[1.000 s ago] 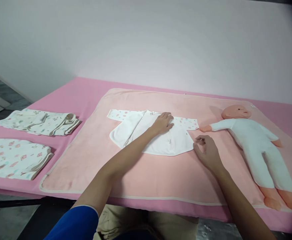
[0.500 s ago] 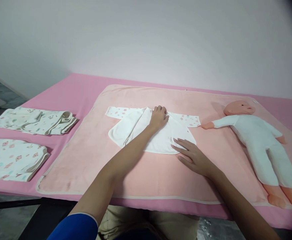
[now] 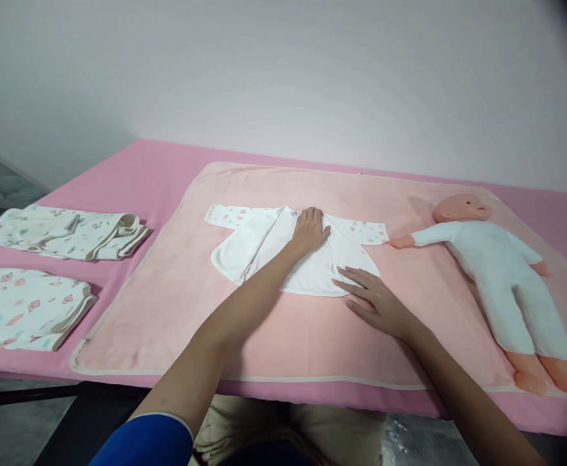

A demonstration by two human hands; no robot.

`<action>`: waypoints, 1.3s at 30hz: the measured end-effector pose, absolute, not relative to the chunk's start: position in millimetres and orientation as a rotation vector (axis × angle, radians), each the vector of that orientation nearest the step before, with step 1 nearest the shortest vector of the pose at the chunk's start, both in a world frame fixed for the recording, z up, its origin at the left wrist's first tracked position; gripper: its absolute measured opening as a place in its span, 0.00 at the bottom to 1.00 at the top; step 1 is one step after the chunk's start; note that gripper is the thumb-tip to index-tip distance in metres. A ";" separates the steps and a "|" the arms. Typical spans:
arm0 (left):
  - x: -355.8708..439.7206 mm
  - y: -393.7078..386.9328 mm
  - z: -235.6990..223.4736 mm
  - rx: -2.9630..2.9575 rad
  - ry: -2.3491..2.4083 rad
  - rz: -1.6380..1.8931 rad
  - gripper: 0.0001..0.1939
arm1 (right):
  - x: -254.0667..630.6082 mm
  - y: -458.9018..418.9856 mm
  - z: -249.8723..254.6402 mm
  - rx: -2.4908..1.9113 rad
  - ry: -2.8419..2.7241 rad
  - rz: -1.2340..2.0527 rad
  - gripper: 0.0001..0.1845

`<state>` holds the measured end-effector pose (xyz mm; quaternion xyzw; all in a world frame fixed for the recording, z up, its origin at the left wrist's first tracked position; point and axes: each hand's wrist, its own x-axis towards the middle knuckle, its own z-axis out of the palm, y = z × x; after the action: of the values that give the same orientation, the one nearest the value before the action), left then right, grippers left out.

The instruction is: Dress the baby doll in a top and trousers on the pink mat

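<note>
1. Work surface: a table under a pink cover [image 3: 133,171] stands against a pale wall [image 3: 283,84]. A peach blanket [image 3: 288,343] with a light-edged border lies spread on the cover.
2. Main article: a white baby top [image 3: 312,272] lies flat near the middle of the blanket, neckline toward the wall, hem toward the person. Both printed sleeves extend sideways. A small label [image 3: 296,212] shows at the neckline.
3. Left hand [image 3: 310,232]: rests on the upper part of the top, just right of the label, with its fingers close together and slightly bent. From where I stand, I cannot tell whether it pinches the fabric or only presses on it. A blue sleeve [image 3: 147,441] covers this arm above the elbow.
4. Right hand [image 3: 378,304]: released, palm down, fingers spread. Its fingertips lie over the lower right part of the top, by the hem.
5. Doll [image 3: 487,259]: lies on the right side of the blanket in a white body. One of its hands is right at the cuff of the right sleeve; contact cannot be confirmed.
6. Left end of the table: two folded printed cloths [image 3: 26,307] lie on the cover, one behind the other.
</note>
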<state>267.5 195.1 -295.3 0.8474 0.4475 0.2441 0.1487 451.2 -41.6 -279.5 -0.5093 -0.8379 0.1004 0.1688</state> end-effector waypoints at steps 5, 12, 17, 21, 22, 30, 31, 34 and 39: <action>267.5 195.7 -296.1 2.442 1.294 0.718 0.22 | 451.3 -41.5 -279.8 -1.439 -2.379 0.276 0.27; 266.0 195.2 -297.9 2.464 1.288 0.712 0.23 | 449.9 -42.6 -280.1 -1.531 -2.253 0.162 0.30; 267.0 191.3 -295.6 2.482 1.329 0.694 0.21 | 458.2 -37.0 -294.5 -1.633 -2.036 0.057 0.29; 268.8 190.0 -294.5 2.516 1.383 0.685 0.19 | 462.6 -34.1 -302.5 -1.660 -2.003 0.063 0.27; 268.9 190.2 -294.7 2.520 1.392 0.688 0.19 | 462.7 -34.0 -302.9 -1.661 -1.999 0.067 0.27; 265.1 194.8 -296.6 2.435 1.459 0.738 0.26 | 463.2 -35.0 -304.4 -1.685 -1.973 0.074 0.26; 264.6 195.6 -296.3 2.430 1.456 0.731 0.27 | 463.0 -34.2 -304.3 -1.684 -1.979 0.065 0.27; 263.8 198.1 -295.7 2.437 1.433 0.710 0.29 | 458.0 -25.3 -300.4 -1.673 -2.024 0.051 0.27; 260.8 205.2 -294.9 2.432 1.396 0.668 0.31 | 436.0 25.7 -288.4 -1.634 -2.094 0.102 0.29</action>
<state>260.8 205.2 -294.9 0.8365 0.4802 0.2299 0.1293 436.0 25.7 -288.4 -0.5970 -0.7648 0.0373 0.2394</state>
